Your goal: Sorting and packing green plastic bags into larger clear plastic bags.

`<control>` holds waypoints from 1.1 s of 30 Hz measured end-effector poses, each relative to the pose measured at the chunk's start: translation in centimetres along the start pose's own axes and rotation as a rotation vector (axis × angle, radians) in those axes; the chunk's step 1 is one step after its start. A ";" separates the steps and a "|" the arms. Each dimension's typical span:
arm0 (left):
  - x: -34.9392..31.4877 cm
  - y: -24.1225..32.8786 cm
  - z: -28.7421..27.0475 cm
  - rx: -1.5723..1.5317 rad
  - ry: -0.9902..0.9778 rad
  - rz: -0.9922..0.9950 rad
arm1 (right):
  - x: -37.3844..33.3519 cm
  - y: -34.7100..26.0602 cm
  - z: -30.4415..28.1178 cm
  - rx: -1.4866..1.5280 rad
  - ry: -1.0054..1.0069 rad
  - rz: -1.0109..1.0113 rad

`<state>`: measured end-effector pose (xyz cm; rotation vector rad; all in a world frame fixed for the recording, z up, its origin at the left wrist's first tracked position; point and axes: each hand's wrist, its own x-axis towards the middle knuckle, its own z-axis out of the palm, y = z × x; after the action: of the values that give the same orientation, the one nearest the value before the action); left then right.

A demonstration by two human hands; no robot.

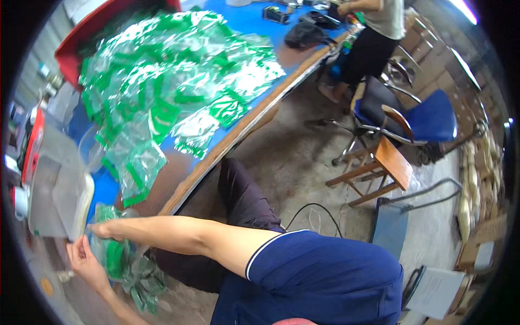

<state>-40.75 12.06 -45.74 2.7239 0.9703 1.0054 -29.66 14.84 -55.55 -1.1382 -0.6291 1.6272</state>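
My left hand (86, 264) is at the lower left, its thumb and fingers pinched together just below the rim of a cloudy clear plastic bin (51, 189). Whatever lies in the pinch is too small to make out. From the right, my right arm reaches across my body, and my right hand (108, 229) sits beside the bin's near corner, its fingers blurred and partly hidden. Clear plastic bags with green print (115, 259) hang below and around my right hand. A big heap of similar green-and-clear bags (179, 81) covers the table (157, 192).
A red tub (70, 51) stands behind the heap. Dark bags (306, 35) lie farther along the table. A person (379, 32) stands at its far end. On the right are blue chairs (433, 119), a wooden stool (392, 162), a blue trolley (390, 227) and stacked packages.
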 end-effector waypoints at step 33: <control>1.6 -9.3 11.6 -1.286 -0.739 -0.662 | -7.6 0.5 -9.6 0.771 -0.245 -0.124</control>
<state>-37.77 21.92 -56.50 1.3231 0.6123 0.2240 -20.87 6.41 -57.16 -0.3353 -0.1700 1.6859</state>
